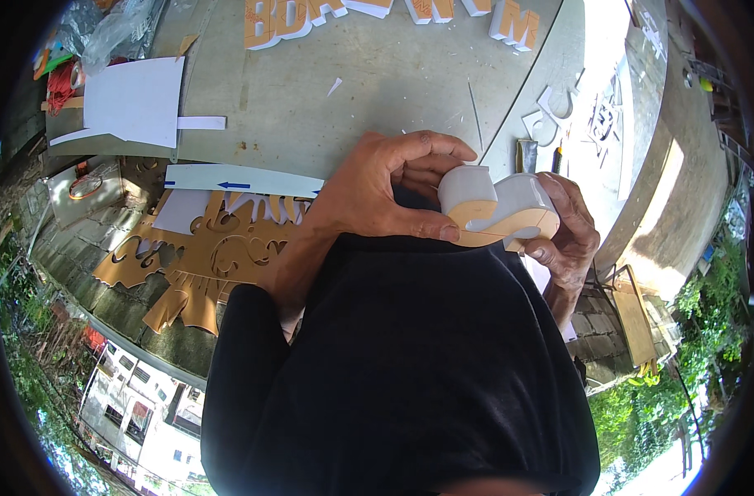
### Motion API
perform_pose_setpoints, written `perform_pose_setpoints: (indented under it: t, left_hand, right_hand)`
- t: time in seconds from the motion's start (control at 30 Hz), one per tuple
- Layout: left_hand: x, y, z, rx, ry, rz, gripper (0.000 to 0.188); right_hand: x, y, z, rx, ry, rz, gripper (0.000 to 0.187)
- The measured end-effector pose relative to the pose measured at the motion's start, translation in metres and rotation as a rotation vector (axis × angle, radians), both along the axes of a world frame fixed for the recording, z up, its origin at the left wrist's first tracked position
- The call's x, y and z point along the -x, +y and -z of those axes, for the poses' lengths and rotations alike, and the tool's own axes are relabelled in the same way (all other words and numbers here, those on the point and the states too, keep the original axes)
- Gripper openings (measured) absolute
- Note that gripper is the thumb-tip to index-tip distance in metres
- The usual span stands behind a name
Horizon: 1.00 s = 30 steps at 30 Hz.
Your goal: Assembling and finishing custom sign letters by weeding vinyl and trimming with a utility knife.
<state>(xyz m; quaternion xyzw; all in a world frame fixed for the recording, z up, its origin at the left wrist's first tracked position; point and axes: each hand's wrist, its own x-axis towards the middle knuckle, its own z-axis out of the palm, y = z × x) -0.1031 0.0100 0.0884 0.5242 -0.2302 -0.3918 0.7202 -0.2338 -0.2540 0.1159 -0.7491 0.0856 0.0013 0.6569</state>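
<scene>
Between my two hands is a thick S-shaped block letter (pixel 513 221), with a tan face toward me and smooth white sides. My left hand (pixel 373 186) holds its left end, the thumb along the lower tan edge and the fingers curled behind. On the right end, my right hand (pixel 571 231) is closed, with the thumb underneath and the fingers around the outer curve. The letter is held up just above the near edge of the grey table (pixel 286 99), in front of my dark shirt. Some fingertips are hidden behind it.
Several tan-faced block letters (pixel 265 25) stand along the far table edge. White sheet (pixel 133 99) and red cord (pixel 60 87) lie left; cut-out tan sheets (pixel 203 277) lie below. A thin rod (pixel 476 112), white offcuts (pixel 550 107) and a dark-handled tool (pixel 557 157) are right.
</scene>
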Motion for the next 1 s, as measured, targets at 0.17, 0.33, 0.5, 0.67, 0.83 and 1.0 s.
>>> perform_pose_setpoints:
  t: [0.17, 0.33, 0.5, 0.67, 0.83, 1.0]
  left_hand:
    - [0.001, -0.003, -0.003, -0.018, -0.023, -0.052, 0.070]
    - [0.003, -0.003, -0.002, -0.009, -0.048, -0.104, 0.067]
    - [0.004, -0.001, 0.000, 0.002, -0.089, -0.112, 0.066]
    - [0.005, -0.001, 0.002, 0.020, -0.058, -0.107, 0.064]
    - [0.006, -0.001, 0.007, 0.046, -0.090, -0.101, 0.062]
    - [0.009, -0.003, 0.010, 0.059, -0.080, -0.161, 0.055]
  right_hand:
    - [0.002, -0.005, 0.011, -0.035, -0.023, 0.010, 0.081]
    - [0.000, -0.003, 0.010, -0.011, -0.007, 0.039, 0.082]
    - [-0.001, -0.004, 0.009, 0.008, 0.005, 0.033, 0.083]
    - [0.000, 0.000, 0.008, -0.039, 0.014, 0.062, 0.083]
    - [0.002, 0.000, 0.009, -0.058, 0.021, 0.055, 0.083]
    - [0.002, 0.000, 0.006, -0.014, 0.017, 0.053, 0.086]
